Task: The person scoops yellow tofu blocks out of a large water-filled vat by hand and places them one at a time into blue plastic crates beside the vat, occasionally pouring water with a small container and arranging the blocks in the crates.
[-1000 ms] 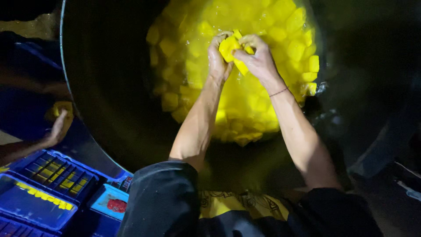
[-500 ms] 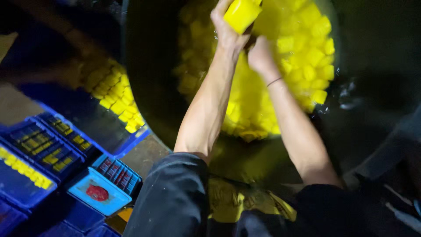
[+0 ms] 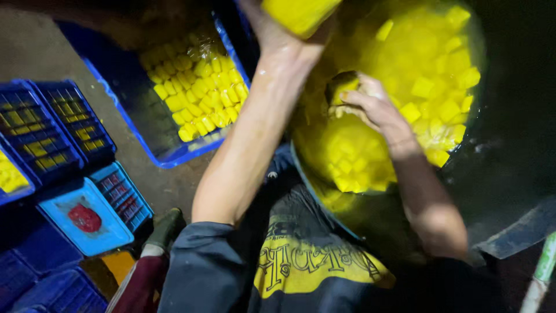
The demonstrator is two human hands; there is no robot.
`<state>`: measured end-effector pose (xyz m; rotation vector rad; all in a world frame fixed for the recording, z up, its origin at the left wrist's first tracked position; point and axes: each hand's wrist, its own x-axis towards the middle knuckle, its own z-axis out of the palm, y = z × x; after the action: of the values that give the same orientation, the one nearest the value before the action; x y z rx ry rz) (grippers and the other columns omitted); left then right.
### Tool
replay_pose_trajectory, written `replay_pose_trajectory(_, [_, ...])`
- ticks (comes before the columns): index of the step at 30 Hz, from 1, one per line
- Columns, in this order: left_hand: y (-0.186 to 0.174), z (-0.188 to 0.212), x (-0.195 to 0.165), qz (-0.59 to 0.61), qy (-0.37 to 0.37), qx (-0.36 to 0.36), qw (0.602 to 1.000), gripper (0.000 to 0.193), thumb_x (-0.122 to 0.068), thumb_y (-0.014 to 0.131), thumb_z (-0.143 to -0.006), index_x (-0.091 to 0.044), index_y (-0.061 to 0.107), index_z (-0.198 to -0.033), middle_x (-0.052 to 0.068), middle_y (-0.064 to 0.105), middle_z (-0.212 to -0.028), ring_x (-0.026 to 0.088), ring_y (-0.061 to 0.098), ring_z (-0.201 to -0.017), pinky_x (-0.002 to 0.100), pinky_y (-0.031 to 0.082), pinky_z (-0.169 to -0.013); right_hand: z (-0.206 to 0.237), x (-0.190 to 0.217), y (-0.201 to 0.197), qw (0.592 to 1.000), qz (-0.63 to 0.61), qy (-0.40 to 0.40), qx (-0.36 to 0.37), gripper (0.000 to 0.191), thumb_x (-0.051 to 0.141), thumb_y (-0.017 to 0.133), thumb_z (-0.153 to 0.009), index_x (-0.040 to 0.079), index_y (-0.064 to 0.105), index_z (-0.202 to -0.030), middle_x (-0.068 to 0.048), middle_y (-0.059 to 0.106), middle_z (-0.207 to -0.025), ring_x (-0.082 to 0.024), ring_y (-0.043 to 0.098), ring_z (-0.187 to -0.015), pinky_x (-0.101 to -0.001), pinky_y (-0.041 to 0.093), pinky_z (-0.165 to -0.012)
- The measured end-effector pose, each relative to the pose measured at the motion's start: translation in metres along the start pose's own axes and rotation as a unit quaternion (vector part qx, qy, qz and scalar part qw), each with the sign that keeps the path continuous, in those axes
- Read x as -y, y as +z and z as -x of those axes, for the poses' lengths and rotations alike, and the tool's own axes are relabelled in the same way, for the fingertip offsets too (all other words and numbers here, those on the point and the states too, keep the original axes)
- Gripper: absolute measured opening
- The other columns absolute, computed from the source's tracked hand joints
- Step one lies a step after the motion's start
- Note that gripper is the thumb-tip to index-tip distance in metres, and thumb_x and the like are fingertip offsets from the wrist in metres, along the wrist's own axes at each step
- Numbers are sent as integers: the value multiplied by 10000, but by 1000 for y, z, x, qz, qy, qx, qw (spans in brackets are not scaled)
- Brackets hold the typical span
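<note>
Left hand grips yellow block; right hand clasps another

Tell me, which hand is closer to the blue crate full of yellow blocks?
Left. The left hand, holding a yellow block, is lifted just beside the blue crate; the right hand stays over the dark tub.

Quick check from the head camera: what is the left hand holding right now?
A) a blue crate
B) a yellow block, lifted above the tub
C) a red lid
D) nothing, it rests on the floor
B: the left hand grips a yellow block, raised over the tub of yellow cubes.
</note>
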<state>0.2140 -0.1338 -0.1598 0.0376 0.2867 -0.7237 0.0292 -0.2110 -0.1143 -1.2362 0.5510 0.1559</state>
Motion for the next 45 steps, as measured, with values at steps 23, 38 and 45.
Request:
replay_pose_trajectory(23, [-194, 153, -283, -35, 67, -261, 962, 857, -782, 273, -1016, -49, 475, -1411, 136, 645, -1192, 274, 644, -1019, 408, 542, -825, -205, -82, 327, 940, 189, 223, 178, 503, 281, 794, -799, 57, 698, -1240, -159, 661, -1291, -235, 623, -1190, -351, 504, -1010])
replay_pose_trajectory(38, [-239, 143, -350, -887, -60, -240, 389, 558, -441, 318, -1077, -99, 574, -1437, 220, 572, -1454, 414, 523, -1359, 504, 362, -1194, -242, -153, 360, 951, 225, 196, 77, 644, 309, 715, -997, 42, 499, -1542, -128, 695, -1128, -199, 572, -983, -382, 482, -868])
replay_pose_trajectory(45, [-197, 93, -278, -911, -53, -286, 292, 743, -570, 453, -1009, -56, 422, -1544, 336, 249, -1617, 500, 202, -1503, 564, 173, -1232, -76, -37, 263, 982, 177, 28, 61, 472, 125, 692, -955, -19, 572, -1389, -88, 705, -1237, -164, 665, -1118, -324, 557, -966])
